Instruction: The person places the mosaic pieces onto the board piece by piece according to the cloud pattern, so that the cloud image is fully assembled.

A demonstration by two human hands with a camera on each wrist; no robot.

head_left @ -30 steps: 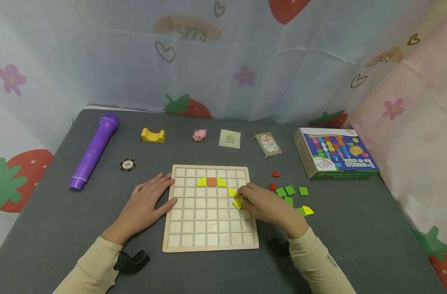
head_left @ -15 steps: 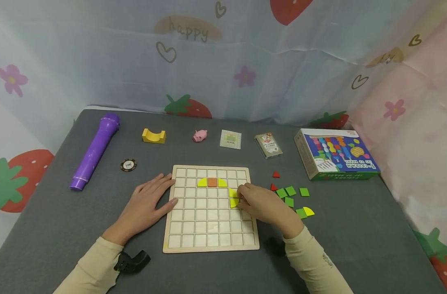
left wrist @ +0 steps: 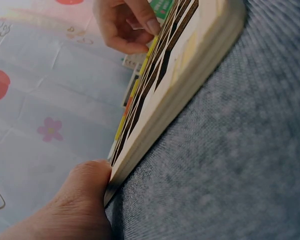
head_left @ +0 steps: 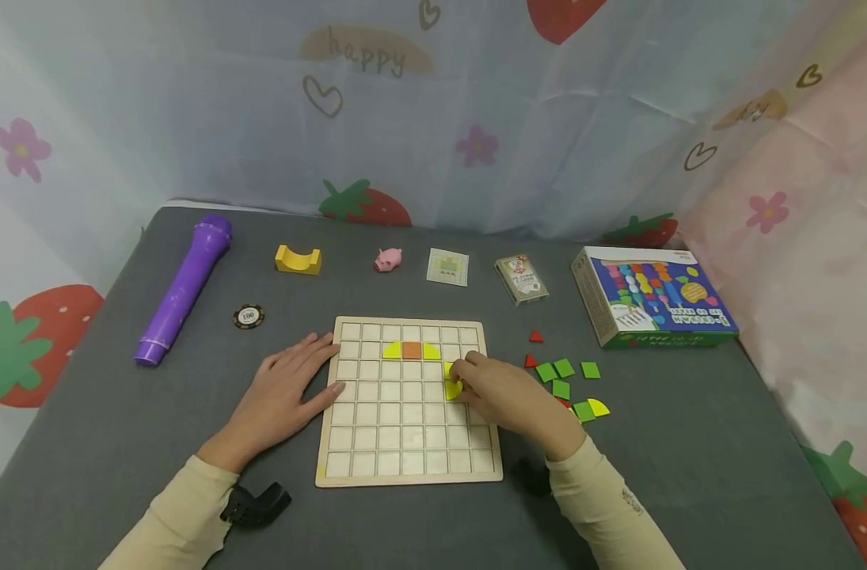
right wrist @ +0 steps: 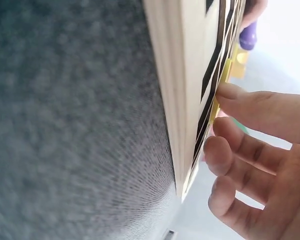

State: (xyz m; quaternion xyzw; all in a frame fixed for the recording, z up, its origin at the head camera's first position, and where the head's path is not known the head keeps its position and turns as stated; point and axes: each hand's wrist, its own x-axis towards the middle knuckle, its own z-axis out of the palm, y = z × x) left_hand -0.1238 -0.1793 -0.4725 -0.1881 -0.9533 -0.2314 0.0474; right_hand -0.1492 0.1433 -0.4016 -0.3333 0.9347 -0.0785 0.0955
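A square wooden grid board (head_left: 388,461) lies on the table. In its second row sit an orange square tile (head_left: 411,351) and two yellow quarter-circle tiles, one at each side of it. My left hand (head_left: 282,392) rests at the board's left edge with fingers spread, the thumb against the rim. Over the board's right part, my right hand (head_left: 507,394) has its thumb and curled fingers at a yellow quarter-circle tile (head_left: 451,391) in a cell. Another yellow tile (head_left: 447,369) lies just above it, partly covered by the fingers. In the right wrist view the thumb touches yellow at the grid.
Right of the board lie several green square tiles (head_left: 589,370), red triangles (head_left: 536,336) and a yellow quarter-circle (head_left: 599,407). Behind are a purple microphone (head_left: 186,289), poker chip (head_left: 249,317), yellow block (head_left: 298,260), pink pig (head_left: 388,260), pattern card (head_left: 447,267), playing-card box (head_left: 522,279) and larger box (head_left: 654,297).
The lower yellow tile has turned from a slant to lie square with its cell, under my right hand. That hand has shifted slightly left. My left hand stays at the board's edge.
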